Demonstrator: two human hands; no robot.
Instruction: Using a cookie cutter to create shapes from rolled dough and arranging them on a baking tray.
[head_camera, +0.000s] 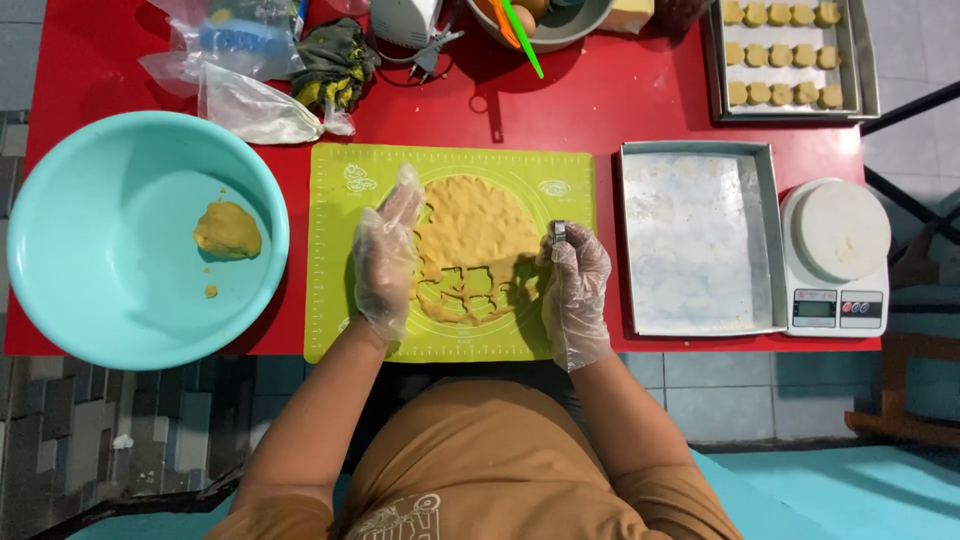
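Observation:
A flat sheet of yellow dough (475, 235) lies on a green silicone mat (345, 330), with several cut-out holes along its near edge. My left hand (385, 255), in a clear plastic glove, rests flat with fingers straight at the dough's left edge. My right hand (575, 285), also gloved, holds a small metal cookie cutter (559, 231) just off the dough's right edge.
A turquoise bowl (60, 250) at the left holds a lump of dough (227, 230). An empty metal baking tray (695, 240) and a white kitchen scale (835, 255) stand to the right. A far tray (785, 55) carries rows of cut cookies. Plastic bags and a cloth lie at the back left.

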